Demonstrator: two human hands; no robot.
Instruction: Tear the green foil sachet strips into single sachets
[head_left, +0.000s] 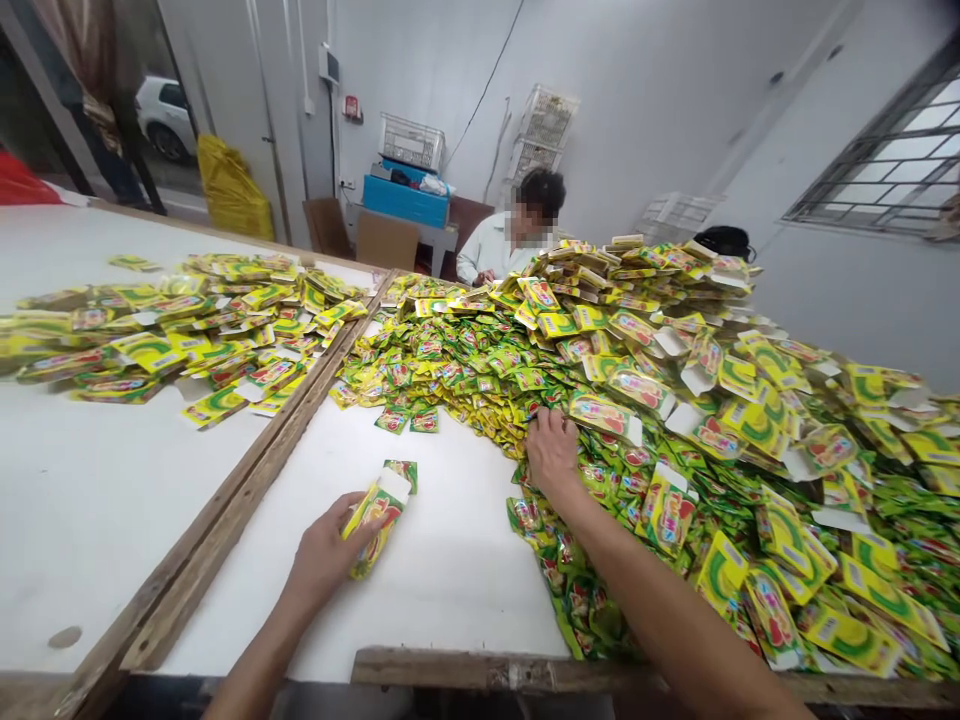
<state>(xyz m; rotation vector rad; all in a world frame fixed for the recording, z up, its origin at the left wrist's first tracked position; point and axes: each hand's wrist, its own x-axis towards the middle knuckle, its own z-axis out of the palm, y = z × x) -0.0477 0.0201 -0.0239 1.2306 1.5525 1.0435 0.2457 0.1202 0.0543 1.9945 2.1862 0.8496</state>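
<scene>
- One yellow-green box [373, 503], lower left of centre — clamped between the left hand's [324, 552] thumb and fingers.
- Right hand [553, 455], centre, touching the heaped sachets [480, 365] — whether its fingers grip one, I cannot tell.

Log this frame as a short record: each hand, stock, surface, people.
left_hand: left hand grips a yellow-green box, white flap at its far end
at_box_end: a sachet
right_hand: right hand at the sachet pile, fingertips down among packets; grip on one cannot be told
right_side: heap of boxes, some with white flaps showing, lying on sachets
left_side: second box heap, beyond wooden strips
surface: white tabletop
people: one other person, across the table
</scene>
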